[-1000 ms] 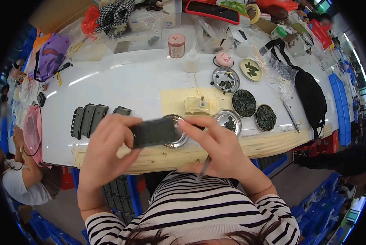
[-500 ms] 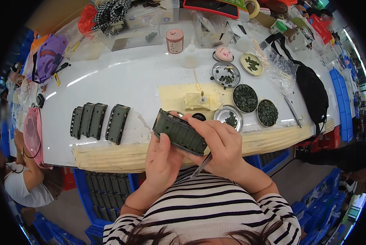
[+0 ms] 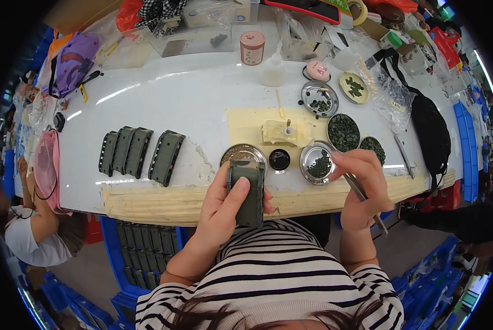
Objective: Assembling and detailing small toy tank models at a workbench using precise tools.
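My left hand (image 3: 216, 217) grips a dark green, ribbed, slightly curved block (image 3: 250, 206), thumb across its face. The block stands nearly upright before my chest. To its right, my right hand (image 3: 367, 192) is raised with grey metal tweezers (image 3: 358, 190) tucked along the palm, pointing down and outward. Its thumb and index finger come close to a steel dish (image 3: 303, 165) of small green chips; whether they pinch a chip cannot be made out. Behind the block sit another steel dish (image 3: 225, 158) with brown grains and a small black pot (image 3: 279, 159).
Several similar green blocks (image 3: 167, 158) lie on the table's left. Further back are a yellow-wrapped stand (image 3: 271, 133), a round tin of dark green pieces (image 3: 328, 133), a white squeeze bottle (image 3: 273, 71) and a pink canister (image 3: 252, 48). A black bag (image 3: 429, 121) lies at right.
My right hand has left the block and moved right, toward the dish of green chips. My left hand has turned the block from slanted to nearly upright. The view has shifted slightly.
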`<action>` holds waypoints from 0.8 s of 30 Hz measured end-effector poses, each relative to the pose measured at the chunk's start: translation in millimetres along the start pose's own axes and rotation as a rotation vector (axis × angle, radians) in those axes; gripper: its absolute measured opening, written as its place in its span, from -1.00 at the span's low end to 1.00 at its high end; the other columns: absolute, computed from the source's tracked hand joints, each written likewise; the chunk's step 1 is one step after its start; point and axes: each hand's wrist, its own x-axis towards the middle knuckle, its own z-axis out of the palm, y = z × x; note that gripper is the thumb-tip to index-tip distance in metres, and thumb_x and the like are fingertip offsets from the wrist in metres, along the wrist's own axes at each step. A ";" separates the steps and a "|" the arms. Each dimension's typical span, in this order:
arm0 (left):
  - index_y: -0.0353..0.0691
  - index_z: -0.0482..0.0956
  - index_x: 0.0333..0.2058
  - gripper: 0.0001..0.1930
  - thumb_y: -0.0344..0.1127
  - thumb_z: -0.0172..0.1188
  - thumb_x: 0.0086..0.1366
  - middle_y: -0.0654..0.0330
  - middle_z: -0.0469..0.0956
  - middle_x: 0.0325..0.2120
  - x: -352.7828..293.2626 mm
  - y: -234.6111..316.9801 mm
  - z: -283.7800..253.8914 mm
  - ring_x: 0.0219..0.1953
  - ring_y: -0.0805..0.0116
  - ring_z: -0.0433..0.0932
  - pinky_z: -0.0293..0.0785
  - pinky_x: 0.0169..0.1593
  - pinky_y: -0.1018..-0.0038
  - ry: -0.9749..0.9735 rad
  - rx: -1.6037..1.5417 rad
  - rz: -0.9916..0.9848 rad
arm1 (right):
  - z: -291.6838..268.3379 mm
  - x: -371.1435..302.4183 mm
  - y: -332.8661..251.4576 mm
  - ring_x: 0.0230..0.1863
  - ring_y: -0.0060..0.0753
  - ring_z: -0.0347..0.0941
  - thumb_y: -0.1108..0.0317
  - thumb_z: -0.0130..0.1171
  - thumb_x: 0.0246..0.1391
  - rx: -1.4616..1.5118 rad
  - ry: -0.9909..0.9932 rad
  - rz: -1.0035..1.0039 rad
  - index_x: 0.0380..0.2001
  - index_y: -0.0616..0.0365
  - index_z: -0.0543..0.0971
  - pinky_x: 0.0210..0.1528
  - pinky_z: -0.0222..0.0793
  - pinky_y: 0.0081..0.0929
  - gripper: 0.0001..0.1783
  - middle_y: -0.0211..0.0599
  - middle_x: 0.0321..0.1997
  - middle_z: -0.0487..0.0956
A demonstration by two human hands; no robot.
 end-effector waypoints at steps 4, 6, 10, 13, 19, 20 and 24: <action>-0.34 0.25 0.07 -0.69 -0.30 -0.10 0.44 0.03 0.54 -0.32 -3.7 5.7 1.5 -0.34 0.34 0.57 0.58 -0.23 0.38 -0.014 -0.082 -0.074 | -37.0 5.5 5.4 -0.55 -0.53 0.27 -0.56 -0.85 0.00 -0.164 -0.149 0.134 -0.42 0.32 0.59 -0.39 0.21 -0.54 0.21 -0.31 -0.53 0.44; -0.34 0.26 0.06 -0.69 -0.32 -0.08 0.43 0.02 0.54 -0.32 -3.8 7.0 0.1 -0.35 0.33 0.58 0.59 -0.25 0.38 -0.023 -0.033 -0.068 | -41.1 0.7 13.2 -0.50 -0.49 0.37 -0.34 -0.59 0.22 -0.065 -0.155 0.183 -0.34 0.30 0.62 -0.42 0.27 -0.54 -0.03 -0.31 -0.60 0.46; -0.35 0.29 0.02 -0.72 -0.35 -0.04 0.41 -0.01 0.56 -0.32 -1.3 7.3 -1.0 -0.38 0.32 0.59 0.59 -0.27 0.38 -0.014 0.014 -0.081 | -41.5 1.0 26.0 -0.38 -0.50 0.48 0.29 0.13 0.16 -0.094 -0.168 0.214 -0.23 0.33 0.61 -0.33 0.36 -0.60 -0.71 -0.25 -0.49 0.55; -0.35 0.31 0.00 -0.73 -0.35 -0.03 0.41 -0.01 0.56 -0.31 -2.1 5.0 -2.7 -0.39 0.32 0.59 0.59 -0.28 0.40 -0.014 -0.012 -0.095 | -29.4 2.4 28.0 -0.34 -0.49 0.52 0.57 0.25 -0.01 -0.110 -0.123 0.222 -0.20 0.31 0.62 -0.24 0.41 -0.61 -0.76 -0.25 -0.45 0.59; -0.35 0.33 -0.03 -0.75 -0.36 0.01 0.39 0.01 0.56 -0.30 0.1 2.6 0.1 -0.36 0.33 0.60 0.60 -0.26 0.43 0.000 -0.015 -0.083 | -24.7 -2.3 47.2 -0.41 -0.48 0.51 0.42 0.17 0.13 -0.105 -0.089 0.287 -0.31 0.33 0.60 -0.34 0.38 -0.59 -0.84 -0.24 -0.44 0.60; -0.35 0.33 -0.01 -0.74 -0.36 0.01 0.39 0.01 0.56 -0.29 0.1 2.9 0.7 -0.36 0.33 0.60 0.60 -0.26 0.43 0.006 0.000 -0.097 | -23.1 -2.0 51.3 -0.42 -0.47 0.50 0.40 0.16 0.15 -0.115 -0.082 0.277 -0.34 0.33 0.59 -0.35 0.37 -0.58 -0.83 -0.23 -0.45 0.59; -0.31 0.26 0.11 -0.65 -0.40 -0.01 0.38 0.00 0.56 -0.26 -0.9 3.3 -1.7 -0.33 0.35 0.61 0.60 -0.24 0.44 0.003 0.059 -0.118 | -19.0 0.0 54.7 -0.50 -0.43 0.44 0.39 0.17 0.14 -0.197 -0.122 0.237 -0.38 0.30 0.58 -0.44 0.33 -0.51 -0.84 -0.24 -0.50 0.55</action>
